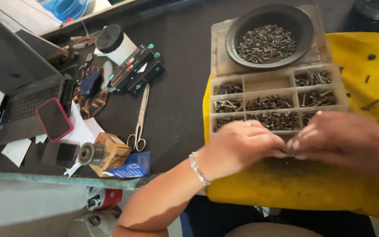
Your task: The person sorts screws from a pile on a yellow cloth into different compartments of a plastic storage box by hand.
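The left hand (237, 147) and right hand (345, 140) are pinching something small together, fingers narrow; it is risking falling onto the yellow cloth (312, 188).

A dark work table (185, 83) fills most of the view, its worn pale-green front edge (58, 180) running along the near left. At the far left a lighter wooden ledge (88, 16) crosses behind the table, with what may be a blue plastic tub (66, 8) beyond it, though that corner is cut off. Soft, even light falls over the surface without hard shadows, and below the near edge the floor is too blurred to tell.
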